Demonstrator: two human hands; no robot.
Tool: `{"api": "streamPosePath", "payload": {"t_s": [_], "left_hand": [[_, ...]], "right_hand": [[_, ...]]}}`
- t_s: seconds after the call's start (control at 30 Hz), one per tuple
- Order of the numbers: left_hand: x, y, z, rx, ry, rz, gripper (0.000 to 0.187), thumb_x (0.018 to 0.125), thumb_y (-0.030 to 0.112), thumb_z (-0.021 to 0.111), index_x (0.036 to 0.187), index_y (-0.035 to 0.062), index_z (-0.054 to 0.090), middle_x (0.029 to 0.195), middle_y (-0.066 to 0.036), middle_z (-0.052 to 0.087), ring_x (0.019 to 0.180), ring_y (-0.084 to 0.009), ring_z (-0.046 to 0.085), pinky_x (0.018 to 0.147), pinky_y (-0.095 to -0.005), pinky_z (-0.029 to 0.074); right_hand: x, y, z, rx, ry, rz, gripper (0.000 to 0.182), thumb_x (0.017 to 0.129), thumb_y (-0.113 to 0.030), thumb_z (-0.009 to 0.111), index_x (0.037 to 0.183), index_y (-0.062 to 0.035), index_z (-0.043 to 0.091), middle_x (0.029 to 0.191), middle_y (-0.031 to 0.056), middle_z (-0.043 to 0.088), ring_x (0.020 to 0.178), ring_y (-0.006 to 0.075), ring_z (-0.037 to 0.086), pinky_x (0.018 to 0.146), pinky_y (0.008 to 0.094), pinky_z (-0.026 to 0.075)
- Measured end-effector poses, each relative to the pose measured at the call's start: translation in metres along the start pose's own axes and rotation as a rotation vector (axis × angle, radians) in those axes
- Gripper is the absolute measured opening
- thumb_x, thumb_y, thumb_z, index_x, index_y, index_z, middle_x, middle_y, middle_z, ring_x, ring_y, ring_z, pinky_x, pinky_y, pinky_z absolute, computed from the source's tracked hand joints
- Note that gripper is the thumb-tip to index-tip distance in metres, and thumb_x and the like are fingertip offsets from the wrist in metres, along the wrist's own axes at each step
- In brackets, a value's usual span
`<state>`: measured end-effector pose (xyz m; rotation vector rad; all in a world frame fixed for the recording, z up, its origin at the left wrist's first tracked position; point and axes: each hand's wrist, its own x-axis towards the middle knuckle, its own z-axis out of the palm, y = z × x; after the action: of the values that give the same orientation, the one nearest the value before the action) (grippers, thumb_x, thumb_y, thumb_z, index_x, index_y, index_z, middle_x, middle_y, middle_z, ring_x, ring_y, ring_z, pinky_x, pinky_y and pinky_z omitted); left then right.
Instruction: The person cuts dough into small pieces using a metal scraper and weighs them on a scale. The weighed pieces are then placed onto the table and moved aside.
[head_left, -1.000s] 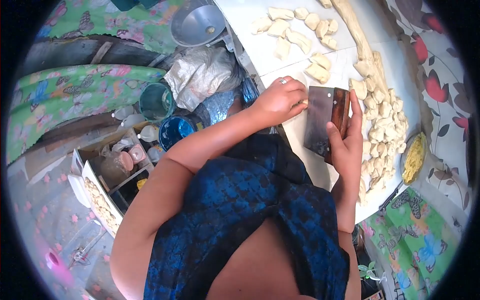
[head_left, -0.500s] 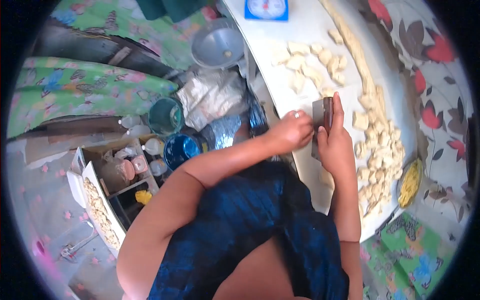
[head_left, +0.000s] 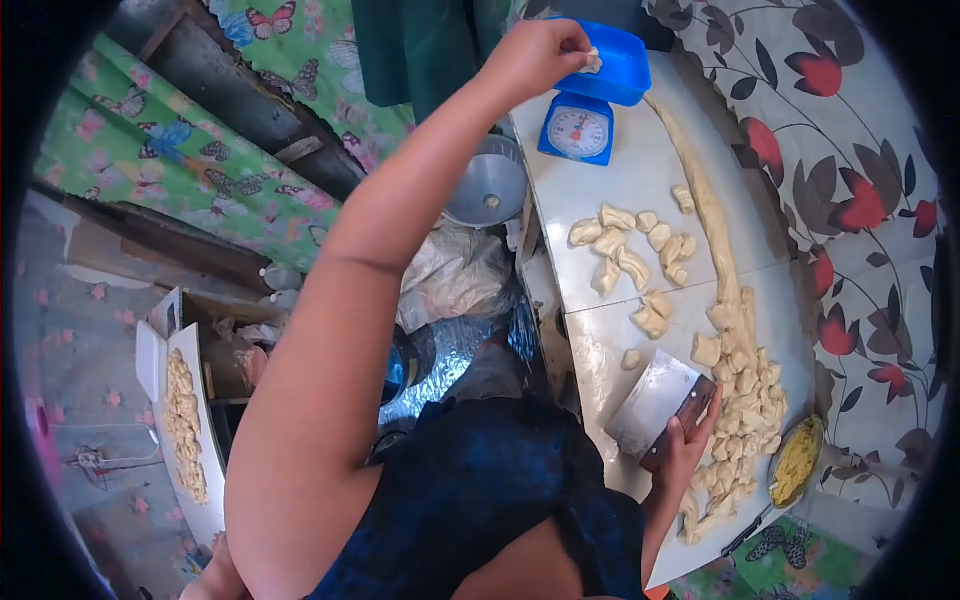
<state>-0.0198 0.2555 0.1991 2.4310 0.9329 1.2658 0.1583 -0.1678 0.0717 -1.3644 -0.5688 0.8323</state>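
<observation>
My left hand (head_left: 543, 62) reaches over the blue tray (head_left: 628, 90) of a scale, its fingers pinched on a small piece of dough (head_left: 592, 62). Below the tray, the dial of the blue kitchen scale (head_left: 578, 130) faces me. My right hand (head_left: 690, 440) grips the dark handle of a dough scraper (head_left: 650, 400), whose wide metal blade lies low over the table. Beside it is a heap of cut dough pieces (head_left: 745, 400), joined to a long dough rope (head_left: 708, 200). A looser group of dough pieces (head_left: 632, 262) lies between scraper and scale.
A bowl of yellow shreds (head_left: 797, 465) stands at the table's right edge, near a knife (head_left: 745, 530). Left of the table are a metal basin (head_left: 480, 205) and plastic sheeting (head_left: 450, 280). More dough pieces lie on a white board (head_left: 205, 470) at far left.
My left hand has moved from beside the scraper up to the scale's tray with dough. My right hand has lowered toward me, and the scraper blade now lies flatter. The view has shifted.
</observation>
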Motion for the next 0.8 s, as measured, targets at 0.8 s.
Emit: {"api": "streamPosePath", "payload": {"t_s": [0.8], "left_hand": [[0.062,-0.009,-0.015,0.07,-0.192,-0.096,0.023,0.076,0.009,0.061,0.096,-0.0026,0.067,0.086,-0.018,0.068,0.077,-0.0244,0.066,0.072,-0.0331,0.051]], "right_hand": [[0.003,0.0,-0.002,0.089,-0.05,-0.065,0.084,0.082,-0.004,0.062,0.148,-0.009,0.01,0.148,0.0189,0.025,0.136,0.0276,0.027,0.111,0.0376,0.017]]}}
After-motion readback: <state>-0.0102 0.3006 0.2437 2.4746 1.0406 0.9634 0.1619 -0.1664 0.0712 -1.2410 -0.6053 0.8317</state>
